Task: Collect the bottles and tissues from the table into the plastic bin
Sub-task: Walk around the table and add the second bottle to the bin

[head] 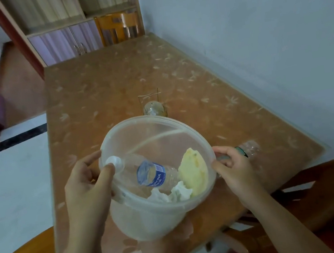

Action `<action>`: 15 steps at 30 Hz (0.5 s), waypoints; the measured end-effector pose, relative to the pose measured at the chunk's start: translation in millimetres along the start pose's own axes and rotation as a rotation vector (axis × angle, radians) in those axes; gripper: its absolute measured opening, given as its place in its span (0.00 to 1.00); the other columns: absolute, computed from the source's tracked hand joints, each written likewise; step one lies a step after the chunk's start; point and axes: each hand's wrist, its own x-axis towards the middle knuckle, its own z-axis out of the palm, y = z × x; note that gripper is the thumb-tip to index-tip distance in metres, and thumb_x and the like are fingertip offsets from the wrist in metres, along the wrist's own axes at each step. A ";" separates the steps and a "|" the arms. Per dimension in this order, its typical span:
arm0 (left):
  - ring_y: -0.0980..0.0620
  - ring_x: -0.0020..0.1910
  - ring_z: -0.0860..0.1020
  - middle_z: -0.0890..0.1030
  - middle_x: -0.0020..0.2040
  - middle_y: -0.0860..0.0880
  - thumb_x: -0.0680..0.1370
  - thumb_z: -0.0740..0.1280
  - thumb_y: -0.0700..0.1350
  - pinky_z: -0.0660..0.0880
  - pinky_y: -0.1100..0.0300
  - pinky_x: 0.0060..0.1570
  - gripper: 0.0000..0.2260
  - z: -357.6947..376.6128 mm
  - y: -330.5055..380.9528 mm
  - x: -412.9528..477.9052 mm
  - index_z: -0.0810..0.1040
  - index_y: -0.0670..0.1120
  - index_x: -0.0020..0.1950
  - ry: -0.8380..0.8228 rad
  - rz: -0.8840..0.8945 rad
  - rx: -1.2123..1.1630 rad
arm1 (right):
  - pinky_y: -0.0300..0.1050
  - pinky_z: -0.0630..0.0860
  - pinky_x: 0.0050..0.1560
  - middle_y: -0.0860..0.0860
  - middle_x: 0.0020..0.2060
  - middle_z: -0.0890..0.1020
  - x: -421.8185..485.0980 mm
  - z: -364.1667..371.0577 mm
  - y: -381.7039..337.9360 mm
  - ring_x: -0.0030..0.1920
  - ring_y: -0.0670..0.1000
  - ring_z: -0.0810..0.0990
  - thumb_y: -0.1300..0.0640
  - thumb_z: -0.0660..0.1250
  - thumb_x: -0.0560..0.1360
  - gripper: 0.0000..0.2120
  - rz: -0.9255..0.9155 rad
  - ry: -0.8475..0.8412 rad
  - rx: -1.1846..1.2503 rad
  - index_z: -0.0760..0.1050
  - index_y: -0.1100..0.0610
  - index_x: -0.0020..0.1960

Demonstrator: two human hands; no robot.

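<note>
I hold a translucent plastic bin [131,217] tilted above the near part of the table [113,86]. Inside it lie a clear water bottle [151,174] with a blue label and white cap, a pale yellow wad [194,174] and crumpled white tissues [171,194]. My left hand [86,187] grips the bin's left rim, its thumb by the bottle cap. At the right rim, my right hand [234,166] is closed around a second clear bottle [250,149] with a green band, which sticks out to the right over the table.
A small glass object in a thin wire frame [153,106] stands on the table just behind the bin. A wooden chair [321,190] sits at the table's near right corner, another chair [120,27] at the far end beside a cabinet [64,42]. A wall runs along the right.
</note>
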 end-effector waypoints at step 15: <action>0.45 0.36 0.80 0.80 0.36 0.45 0.73 0.68 0.44 0.76 0.58 0.31 0.13 21.5 7.1 -42.0 0.78 0.54 0.56 0.376 -0.126 0.022 | 0.34 0.69 0.42 0.45 0.48 0.75 72.3 -36.5 53.4 0.49 0.45 0.75 0.58 0.66 0.73 0.11 -0.061 -0.264 -0.355 0.74 0.52 0.55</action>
